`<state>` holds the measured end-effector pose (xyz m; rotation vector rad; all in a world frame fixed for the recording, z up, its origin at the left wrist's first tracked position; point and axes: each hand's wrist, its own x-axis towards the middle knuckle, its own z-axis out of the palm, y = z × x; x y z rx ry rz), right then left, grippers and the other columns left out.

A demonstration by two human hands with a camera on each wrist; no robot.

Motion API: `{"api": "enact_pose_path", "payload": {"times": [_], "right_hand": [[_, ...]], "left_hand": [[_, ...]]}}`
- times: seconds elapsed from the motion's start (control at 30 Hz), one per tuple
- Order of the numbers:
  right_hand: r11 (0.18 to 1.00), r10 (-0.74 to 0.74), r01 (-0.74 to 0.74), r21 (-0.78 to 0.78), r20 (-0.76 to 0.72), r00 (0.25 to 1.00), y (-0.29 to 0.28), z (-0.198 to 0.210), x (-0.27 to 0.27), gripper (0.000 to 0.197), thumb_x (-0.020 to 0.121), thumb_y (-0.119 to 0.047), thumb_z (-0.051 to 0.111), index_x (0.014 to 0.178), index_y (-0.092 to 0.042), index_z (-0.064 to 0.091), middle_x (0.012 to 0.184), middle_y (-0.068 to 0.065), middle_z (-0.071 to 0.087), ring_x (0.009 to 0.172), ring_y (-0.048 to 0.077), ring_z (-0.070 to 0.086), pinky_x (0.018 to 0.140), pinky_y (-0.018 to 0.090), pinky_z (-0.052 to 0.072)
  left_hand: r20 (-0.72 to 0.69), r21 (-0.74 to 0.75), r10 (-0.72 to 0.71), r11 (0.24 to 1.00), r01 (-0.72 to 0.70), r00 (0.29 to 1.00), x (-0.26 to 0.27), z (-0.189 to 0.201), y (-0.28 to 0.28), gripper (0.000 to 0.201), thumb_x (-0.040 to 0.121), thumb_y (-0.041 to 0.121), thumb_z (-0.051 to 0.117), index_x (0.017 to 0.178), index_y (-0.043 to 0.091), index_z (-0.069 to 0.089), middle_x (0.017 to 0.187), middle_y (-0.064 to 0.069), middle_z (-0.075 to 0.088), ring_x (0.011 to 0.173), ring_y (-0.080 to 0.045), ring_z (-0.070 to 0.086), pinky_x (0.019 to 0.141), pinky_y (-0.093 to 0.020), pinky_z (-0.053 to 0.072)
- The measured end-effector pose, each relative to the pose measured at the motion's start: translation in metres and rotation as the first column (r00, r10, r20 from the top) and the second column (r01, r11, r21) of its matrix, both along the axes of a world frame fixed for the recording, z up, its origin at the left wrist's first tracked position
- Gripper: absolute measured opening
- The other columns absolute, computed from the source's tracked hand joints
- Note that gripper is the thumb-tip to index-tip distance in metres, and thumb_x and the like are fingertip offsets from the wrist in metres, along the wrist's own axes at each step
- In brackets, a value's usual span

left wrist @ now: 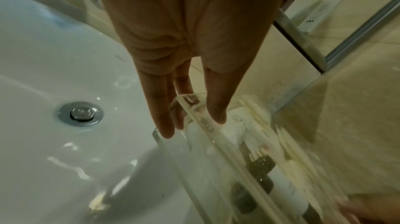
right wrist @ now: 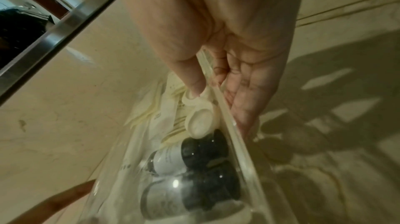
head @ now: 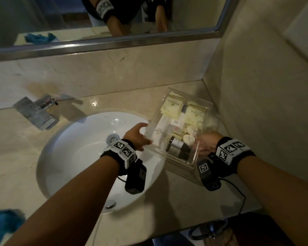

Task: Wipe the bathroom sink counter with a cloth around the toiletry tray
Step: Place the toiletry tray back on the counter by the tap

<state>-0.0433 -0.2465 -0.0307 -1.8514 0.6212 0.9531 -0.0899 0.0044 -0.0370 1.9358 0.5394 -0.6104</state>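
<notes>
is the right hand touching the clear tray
Touching. The right wrist view shows the right hand pinching the clear tray wall, thumb inside, fingers outside against it.

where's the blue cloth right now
In the head view the blue cloth lies at the counter's near left corner, left of the sink, away from both hands.

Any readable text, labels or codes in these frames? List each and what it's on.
No text reads well enough to quote.
Sachets in the tray: printed lines, too small to read.
White tube: round logo and print, blurred.
Dark bottles: white label, print unreadable.
Round caps: faint mark, unreadable.
Wristbands: black-and-white square code markers, no letters.
Wall plate: no legible marking.
</notes>
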Motion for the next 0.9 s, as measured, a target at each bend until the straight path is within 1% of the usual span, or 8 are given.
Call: {"api": "enact_pose_path", "payload": {"times": [0.07,0.2,0.27,0.33,0.5,0.67,0.8,0.9], "right_hand": [[0.990,-0.056,0.066,0.121,-0.083,0.995,0.000,-0.002,-0.010,0.033,0.095,-0.010,0.046,0.062,-0.005,0.041,0.052,0.009,0.046,0.044,0.018,0.045,0.042,0.022,0.042],[0.981,-0.191,0.189,0.040,0.066,0.979,0.002,-0.005,-0.017,0.012,0.089,-0.011,0.060,0.083,-0.002,0.055,0.075,0.013,0.059,0.061,0.021,0.059,0.059,0.033,0.053],[0.987,-0.041,0.070,-0.147,0.194,0.980,-0.001,-0.004,-0.012,0.034,0.085,-0.016,0.066,0.109,0.001,0.049,0.087,0.013,0.060,0.068,0.024,0.060,0.056,0.031,0.049],[0.905,0.252,-0.099,-0.413,0.335,0.908,-0.006,0.002,-0.008,0.064,0.079,-0.023,0.070,0.128,-0.007,0.033,0.113,0.009,0.052,0.096,0.025,0.057,0.071,0.032,0.050],[0.662,0.738,-0.427,-0.616,0.436,0.515,-0.016,0.009,0.007,0.063,0.077,-0.026,0.069,0.134,-0.025,0.041,0.141,0.006,0.035,0.130,0.026,0.037,0.105,0.038,0.037],[0.468,0.883,-0.629,-0.621,0.300,0.360,-0.027,0.007,0.014,0.066,0.078,-0.021,0.067,0.138,-0.030,0.041,0.155,0.001,0.018,0.144,0.020,0.016,0.114,0.029,0.018],[0.474,0.880,-0.619,-0.626,0.333,0.338,-0.031,0.004,0.013,0.068,0.078,-0.030,0.069,0.139,-0.033,0.039,0.156,0.000,0.017,0.143,0.019,0.015,0.113,0.029,0.016],[0.426,0.905,-0.614,-0.664,0.307,0.296,-0.033,0.000,0.011,0.070,0.080,-0.043,0.065,0.142,-0.036,0.032,0.157,-0.002,0.013,0.144,0.019,0.013,0.114,0.034,0.016]], "left_hand": [[0.024,0.048,0.023,0.999,-0.024,0.999,0.010,0.004,0.003,0.064,0.081,0.006,0.071,0.135,0.026,0.043,0.092,-0.004,0.058,0.088,-0.024,0.062,0.071,-0.035,0.058],[0.068,0.099,0.066,0.992,-0.073,0.996,0.014,0.005,0.000,0.058,0.082,0.008,0.070,0.134,0.022,0.046,0.099,-0.004,0.061,0.091,-0.024,0.060,0.085,-0.040,0.055],[0.092,0.151,0.030,0.988,-0.044,0.995,0.006,0.004,-0.004,0.059,0.082,0.011,0.070,0.134,0.019,0.045,0.117,-0.009,0.058,0.105,-0.026,0.058,0.096,-0.038,0.048],[0.127,0.209,0.018,0.977,-0.044,0.992,-0.005,0.005,-0.007,0.064,0.082,0.014,0.071,0.138,0.020,0.040,0.134,-0.013,0.046,0.116,-0.027,0.052,0.098,-0.031,0.040],[-0.042,0.081,0.160,0.984,-0.156,0.986,-0.031,-0.002,-0.022,0.084,0.086,0.025,0.067,0.147,0.015,0.011,0.135,-0.021,0.047,0.118,-0.037,0.051,0.101,-0.041,0.044],[-0.097,-0.081,0.268,0.958,-0.276,0.959,-0.030,-0.010,-0.042,0.107,0.085,0.025,0.068,0.147,0.028,-0.019,0.143,-0.023,0.039,0.113,-0.041,0.055,0.098,-0.051,0.046],[-0.107,-0.210,0.331,0.914,-0.346,0.938,-0.028,-0.013,-0.053,0.112,0.085,0.021,0.070,0.142,0.042,-0.024,0.150,-0.023,0.027,0.073,-0.026,0.059,0.083,-0.046,0.054],[-0.061,-0.231,0.357,0.904,-0.361,0.932,-0.027,-0.016,-0.057,0.118,0.080,0.017,0.074,0.140,0.051,-0.022,0.157,-0.016,0.012,0.090,-0.033,0.059,0.075,-0.045,0.057]]}}
